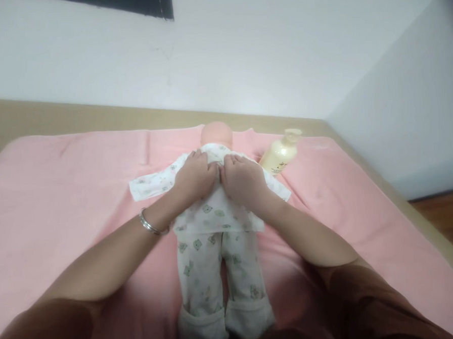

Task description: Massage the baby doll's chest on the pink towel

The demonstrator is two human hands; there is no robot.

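Note:
A baby doll lies on a pink sheet, its head toward the wall. It wears a white patterned shirt with the sleeves spread out and matching pants with wide cuffs. At the upper chest, my left hand is closed with the fingertips pinching the shirt's front. Close beside it, my right hand also grips the shirt with bent fingers. The fingertips nearly meet at the middle, and what exactly lies between them is partly hidden. A silver bangle is on my left wrist.
A pale yellow pump bottle lies tilted to the right of the doll, near its sleeve. The pink sheet covers a surface with a tan edge. White walls stand behind and at right. A dark panel hangs at top left.

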